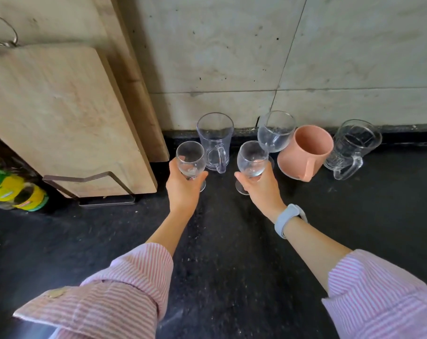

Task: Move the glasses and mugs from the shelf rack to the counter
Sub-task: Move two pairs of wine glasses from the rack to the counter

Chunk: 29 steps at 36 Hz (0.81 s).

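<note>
Left hand (184, 185) grips wine glass (190, 159); right hand (261, 185) grips second wine glass (252, 159); bottle label (9, 189) unreadable.

I see a salmon-pink mug (305, 152) on the black speckled table (232, 241); left of the mug, clear glasses (276, 132). My sleeves (124, 285) are pink-and-white striped, wristband (289, 220) pale blue.

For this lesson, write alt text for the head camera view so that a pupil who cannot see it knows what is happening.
Two hands each grip a stemmed wine glass over a dark counter: left hand on one glass, right hand on another. Behind them, by the wall, stand a third wine glass, two clear handled mugs and a pink mug.
</note>
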Tool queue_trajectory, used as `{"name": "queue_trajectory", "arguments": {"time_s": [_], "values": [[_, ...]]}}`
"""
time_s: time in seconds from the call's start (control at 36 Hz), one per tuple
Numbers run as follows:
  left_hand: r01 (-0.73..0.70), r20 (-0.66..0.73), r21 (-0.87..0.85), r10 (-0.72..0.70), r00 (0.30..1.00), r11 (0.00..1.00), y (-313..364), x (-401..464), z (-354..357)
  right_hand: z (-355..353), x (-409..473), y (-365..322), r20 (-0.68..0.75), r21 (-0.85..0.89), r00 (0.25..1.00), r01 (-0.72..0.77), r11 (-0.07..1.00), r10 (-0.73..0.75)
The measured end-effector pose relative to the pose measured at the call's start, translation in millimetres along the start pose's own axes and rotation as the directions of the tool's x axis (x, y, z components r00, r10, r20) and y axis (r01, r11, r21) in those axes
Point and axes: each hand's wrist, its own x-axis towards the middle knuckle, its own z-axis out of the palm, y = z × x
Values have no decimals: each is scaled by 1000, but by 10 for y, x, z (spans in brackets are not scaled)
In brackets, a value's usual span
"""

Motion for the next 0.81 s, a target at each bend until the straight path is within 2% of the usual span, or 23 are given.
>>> {"name": "queue_trajectory", "arguments": {"time_s": [0.17, 0.47, 0.61, 0.72, 0.81], "values": [[7, 21, -30, -6, 1000, 1000, 12, 92, 51, 51, 94, -37, -33, 1, 999, -17, 1000, 17], [32, 72, 19, -33, 997, 999, -31, 73, 15, 60, 2, -136, 18, 63, 989, -144, 987, 144], [-22, 123, 139, 5, 992, 990, -108, -105, -163, 67, -222, -160, -9, -44, 979, -204, 978, 204], [-82, 156, 267, 41, 987, 960, -179, -405, -405, 135, -547, -171, 62, -179, 955, -276, 944, 291], [-146, 179, 424, 75, 981, 894, -235, -616, -671, 227, -821, -248, 191, -305, 954, -166, 938, 231]]}}
